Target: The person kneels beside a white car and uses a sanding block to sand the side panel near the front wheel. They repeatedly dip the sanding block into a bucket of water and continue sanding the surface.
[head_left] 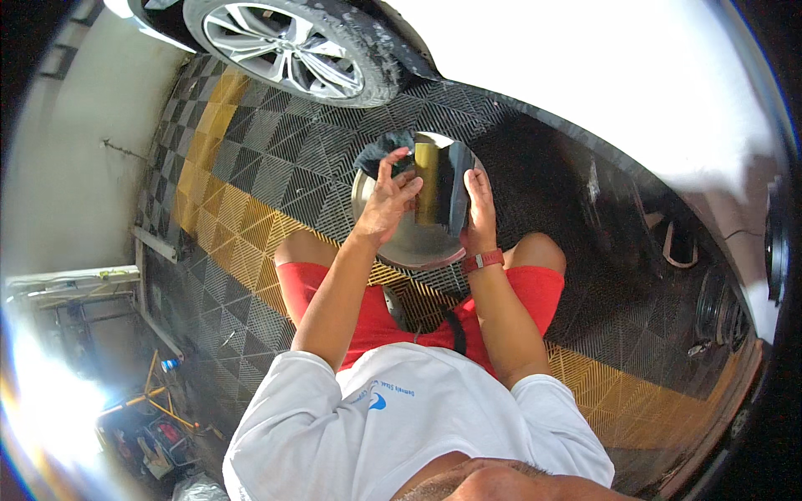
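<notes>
1. The right hand (pixel 479 204) is the nearer one to the gold-and-black box (pixel 443 188): it lies along the box's right side and appears to grip it there, though the fingers underneath are hidden.
2. From the right hand, the box lies directly to the left, its dark side next to the palm and its gold face farther off.
3. The left hand (pixel 389 203) is raised with its fingers loosely spread. It is just left of the gold face; whether a fingertip touches that face I cannot tell.
4. The box therefore sits between the two hands. Its long axis runs away from the person, roughly in line with the right hand's fingers and crosswise to the gap between the hands.
5. Seen from the left hand, then, the box offers a long side rather than an end, so a short sideways reach to the right seems the direct line.
6. Beyond the left hand's fingertips lies a dark crumpled cloth (pixel 387 153), close by the gold face's far end.
7. Beneath both hands is a round silver disc (pixel 418 244); how far the box is above it cannot be judged.
</notes>
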A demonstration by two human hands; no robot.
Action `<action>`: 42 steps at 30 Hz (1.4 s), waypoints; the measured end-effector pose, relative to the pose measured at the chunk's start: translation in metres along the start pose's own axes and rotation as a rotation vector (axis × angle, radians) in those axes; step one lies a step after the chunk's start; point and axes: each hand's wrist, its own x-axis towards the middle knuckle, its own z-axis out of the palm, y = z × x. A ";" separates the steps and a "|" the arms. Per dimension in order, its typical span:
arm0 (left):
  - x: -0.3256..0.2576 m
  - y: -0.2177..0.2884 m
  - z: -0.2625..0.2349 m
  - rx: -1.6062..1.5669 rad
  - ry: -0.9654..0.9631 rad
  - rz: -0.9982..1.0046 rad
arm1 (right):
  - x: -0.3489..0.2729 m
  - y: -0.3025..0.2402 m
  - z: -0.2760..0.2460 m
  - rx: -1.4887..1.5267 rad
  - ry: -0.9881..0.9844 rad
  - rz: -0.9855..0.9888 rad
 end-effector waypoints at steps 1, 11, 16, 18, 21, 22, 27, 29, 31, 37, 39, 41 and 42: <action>-0.001 0.002 -0.007 0.008 -0.015 0.038 | 0.006 0.004 0.002 -0.031 -0.003 -0.002; 0.001 0.013 -0.048 0.302 -0.144 0.133 | 0.000 0.025 0.066 -1.191 0.105 -0.493; 0.012 0.005 -0.061 0.802 -0.082 0.209 | -0.007 0.031 0.086 -1.116 -0.013 -0.447; 0.014 -0.003 -0.063 0.833 0.041 0.195 | -0.015 0.029 0.092 -0.905 -0.067 -0.386; 0.019 -0.010 -0.066 0.643 0.198 0.169 | -0.008 0.022 0.087 -0.204 0.082 0.016; 0.018 -0.007 -0.068 0.498 0.202 0.116 | 0.002 0.036 0.074 -0.219 0.260 0.032; 0.036 0.029 -0.042 -0.475 -0.147 -0.067 | 0.107 0.151 -0.101 -0.014 0.460 0.421; 0.027 0.039 -0.044 -0.415 -0.091 -0.039 | 0.096 0.191 -0.088 0.242 0.485 0.278; 0.010 0.014 -0.070 -0.559 0.091 -0.115 | 0.058 0.179 -0.055 -0.078 0.812 0.531; -0.001 -0.001 -0.063 -0.577 0.347 -0.095 | 0.060 0.117 -0.041 0.088 0.600 0.508; -0.024 -0.014 -0.065 -0.393 0.452 -0.169 | 0.043 0.043 0.061 0.047 0.516 0.642; -0.044 -0.006 -0.055 -0.468 0.433 -0.198 | 0.025 -0.029 0.163 0.041 0.097 0.760; -0.049 -0.003 -0.059 -0.643 0.392 -0.291 | 0.016 -0.058 0.206 0.000 -0.021 0.831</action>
